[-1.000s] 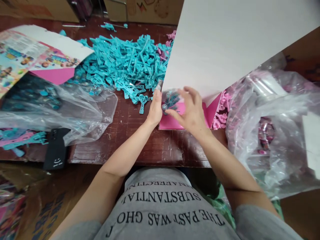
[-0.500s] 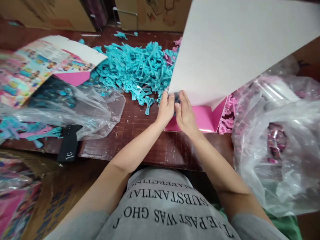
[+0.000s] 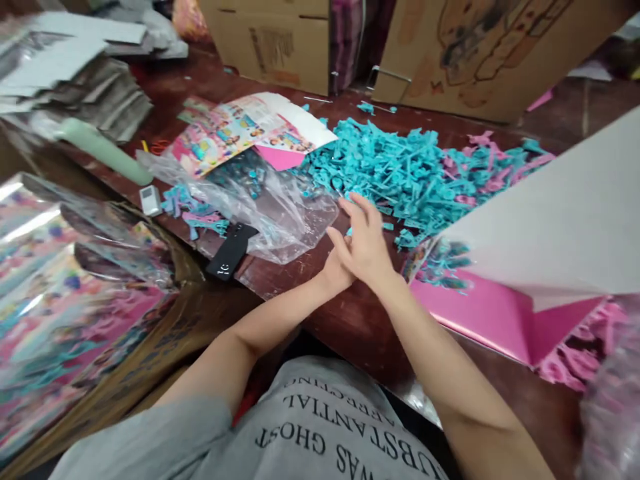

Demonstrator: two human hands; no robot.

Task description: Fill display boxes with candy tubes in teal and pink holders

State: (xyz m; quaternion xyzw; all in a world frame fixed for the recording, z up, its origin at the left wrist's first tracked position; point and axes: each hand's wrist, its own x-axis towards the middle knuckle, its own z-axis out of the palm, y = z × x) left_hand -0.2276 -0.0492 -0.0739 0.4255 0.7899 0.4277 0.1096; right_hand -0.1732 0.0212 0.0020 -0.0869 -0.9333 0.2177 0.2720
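Observation:
My right hand (image 3: 369,250) is over the table with its fingers apart and nothing plainly in them. Close behind and below it is my left hand (image 3: 339,268), its fingers mostly covered by the right one. A small turquoise bit shows by the fingertips, but I cannot tell whether a hand holds it. Just beyond the hands spreads a heap of turquoise plastic pieces (image 3: 395,167) with some pink ones among them. To the right stands an open box (image 3: 475,310), pink inside, with a raised white flap (image 3: 545,220). Turquoise pieces (image 3: 445,263) lie at the box's left end.
A clear plastic bag (image 3: 285,227) lies left of my hands, under a printed card box (image 3: 235,130). A black phone (image 3: 231,252) rests at the table edge. Printed packs (image 3: 65,313) fill a carton at left. Pink pieces (image 3: 575,353) lie right of the open box.
The view has swung left. My hands have moved left, away from the open pink box, and the right hand now covers part of the left. Turquoise pieces now show in the box.

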